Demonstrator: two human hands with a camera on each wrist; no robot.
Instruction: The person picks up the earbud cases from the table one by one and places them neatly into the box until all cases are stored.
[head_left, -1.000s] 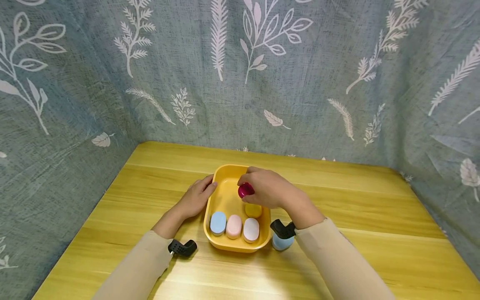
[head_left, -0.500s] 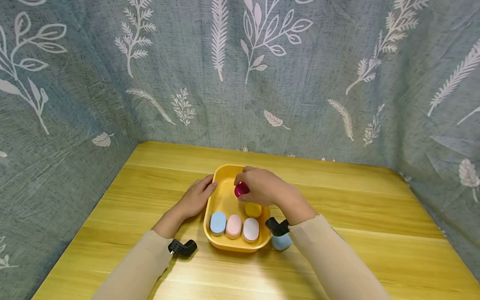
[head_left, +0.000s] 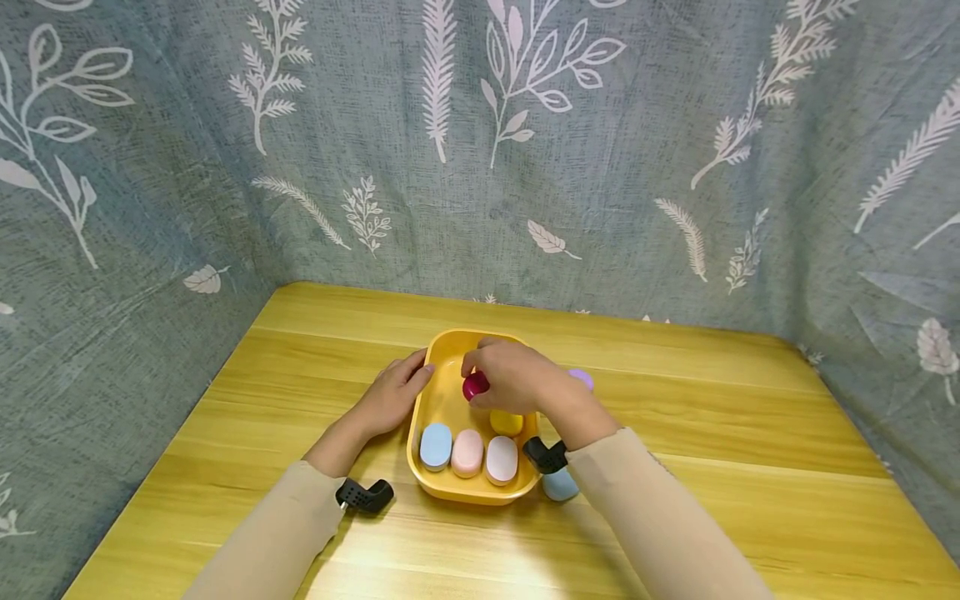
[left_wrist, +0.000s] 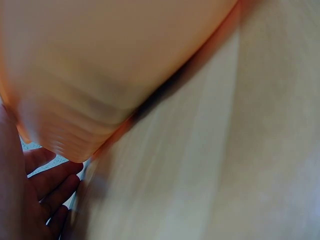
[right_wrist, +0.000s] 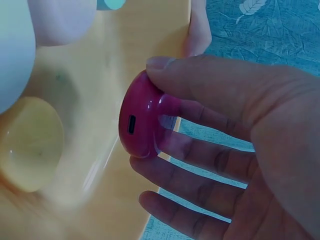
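A glossy magenta charging case [head_left: 474, 387] with a dark port slot is held above the inside of a yellow plastic box [head_left: 472, 497]. My right hand [head_left: 517, 375] pinches it between thumb and fingers, as the right wrist view shows closely. At the box's left side my left hand [head_left: 392, 395] holds the wall, thumb at the rim and fingers outside. Along the box's near end stand a blue oval case [head_left: 436, 446], a pink oval case [head_left: 468, 452] and a white oval case [head_left: 502, 459]. A yellow rounded case [head_left: 507, 422] lies behind the white one.
On the wooden table [head_left: 712, 417], right of the box, a blue object [head_left: 559, 485] is partly hidden by my right wrist. A purple object [head_left: 581, 379] shows beyond my right forearm. A patterned grey-blue curtain [head_left: 465, 208] surrounds the table's back and sides.
My right hand has moved left over the box, carrying the magenta charging case. The purple object has come into view behind the forearm. My left hand has stayed put.
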